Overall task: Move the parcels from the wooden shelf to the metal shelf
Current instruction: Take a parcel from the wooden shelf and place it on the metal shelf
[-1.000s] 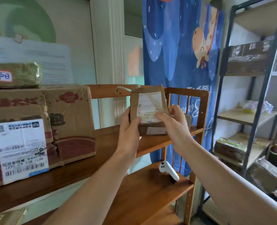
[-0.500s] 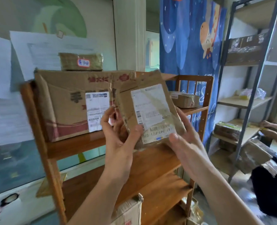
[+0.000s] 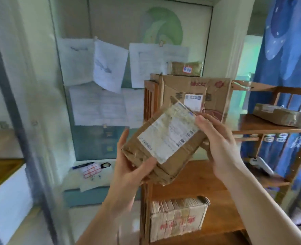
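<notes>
A small cardboard parcel is gripped by both hands, tilted: the left hand is closed on its lower corner, the right hand on its upper edge. The wooden shelf is seen just behind them.

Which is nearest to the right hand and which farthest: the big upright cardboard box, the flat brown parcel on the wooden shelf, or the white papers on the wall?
From the right hand:
1. Big upright cardboard box, just behind.
2. Flat brown parcel, to its right.
3. White papers, far left.
</notes>
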Motion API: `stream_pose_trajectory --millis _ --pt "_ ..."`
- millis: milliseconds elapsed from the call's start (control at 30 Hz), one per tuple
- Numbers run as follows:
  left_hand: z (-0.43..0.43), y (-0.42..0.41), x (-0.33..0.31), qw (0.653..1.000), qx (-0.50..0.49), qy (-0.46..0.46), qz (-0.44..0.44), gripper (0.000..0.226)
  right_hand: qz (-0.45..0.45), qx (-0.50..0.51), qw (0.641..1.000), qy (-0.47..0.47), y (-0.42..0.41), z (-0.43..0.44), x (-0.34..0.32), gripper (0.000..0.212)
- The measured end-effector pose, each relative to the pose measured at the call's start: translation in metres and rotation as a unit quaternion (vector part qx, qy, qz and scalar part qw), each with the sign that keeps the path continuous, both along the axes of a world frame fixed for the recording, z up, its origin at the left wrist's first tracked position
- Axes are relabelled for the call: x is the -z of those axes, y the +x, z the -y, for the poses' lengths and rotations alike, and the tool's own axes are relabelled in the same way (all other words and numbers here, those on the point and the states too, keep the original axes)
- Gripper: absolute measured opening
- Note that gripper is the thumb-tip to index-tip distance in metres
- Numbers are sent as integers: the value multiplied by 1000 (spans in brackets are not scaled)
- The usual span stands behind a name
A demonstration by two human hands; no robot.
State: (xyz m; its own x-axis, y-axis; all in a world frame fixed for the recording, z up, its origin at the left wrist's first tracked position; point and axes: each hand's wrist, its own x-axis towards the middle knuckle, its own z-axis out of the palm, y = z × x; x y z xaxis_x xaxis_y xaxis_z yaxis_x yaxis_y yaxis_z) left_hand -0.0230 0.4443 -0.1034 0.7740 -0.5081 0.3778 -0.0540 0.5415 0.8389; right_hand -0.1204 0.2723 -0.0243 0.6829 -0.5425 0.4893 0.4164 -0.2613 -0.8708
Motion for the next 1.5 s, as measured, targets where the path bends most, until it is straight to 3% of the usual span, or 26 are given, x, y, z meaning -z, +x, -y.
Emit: stream_pose_trajectory --millis 67,133,167,267,300,400,500,600,700,800,867,900,933,1000,1100,1133,1200,1300,1367,1500 --pt "-19 -11 9 998 -58 -23 -23 75 -25 -107 994 -17 7 -20 2 36" --pt "-40 -20 22 993 -96 -58 -44 64 -15 -111 994 5 20 -43 15 68" --pt "-53 -22 27 990 -102 -75 -61 60 0 -95 995 31 29 -55 24 73" --pt "-100 -28 30 989 -81 -82 -97 65 3 -80 992 95 52 -100 36 59" --pt "-116 -28 30 989 -99 -59 -91 70 -7 -101 992 79 60 -115 39 51" --pt "-164 -20 33 970 -231 -21 -77 57 -74 -257 964 6 83 -169 45 16" --pt "-213 -13 32 951 -305 -31 -50 81 -128 -355 926 5 111 -224 51 43" --pt "-286 4 28 935 -340 -77 -64 70 -175 -462 868 51 143 -280 53 48" --pt "-372 29 18 927 -366 -49 -65 92 -229 -512 825 62 178 -348 55 42" --pt "-454 62 13 912 -405 -41 -49 49 -220 -527 816 94 207 -426 54 50" --pt "-503 86 11 889 -454 -37 -41 45 -175 -544 805 159 229 -473 59 53" --pt "-526 99 10 875 -482 -37 -44 47 -149 -554 803 161 239 -496 62 66" --pt "-548 112 11 858 -511 -29 -45 52 -139 -550 814 124 248 -520 65 78" --pt "-587 139 8 842 -538 14 -44 59 -135 -507 851 21 269 -566 70 77" --pt "-647 192 -1 868 -483 100 -46 53 -116 -411 904 -17 314 -618 63 59" --pt "-667 213 -6 863 -480 151 -40 38 -109 -398 911 -16 332 -630 61 54" --pt "-704 256 -14 818 -509 267 14 14 -97 -365 922 -82 368 -650 56 51" --pt "-733 320 -15 762 -518 380 86 19 -127 -301 926 -192 421 -667 67 55" --pt "-737 354 -6 749 -513 410 90 20 -161 -272 923 -220 443 -674 78 58" --pt "-732 399 10 760 -498 412 64 25 -175 -198 924 -277 474 -683 88 63"
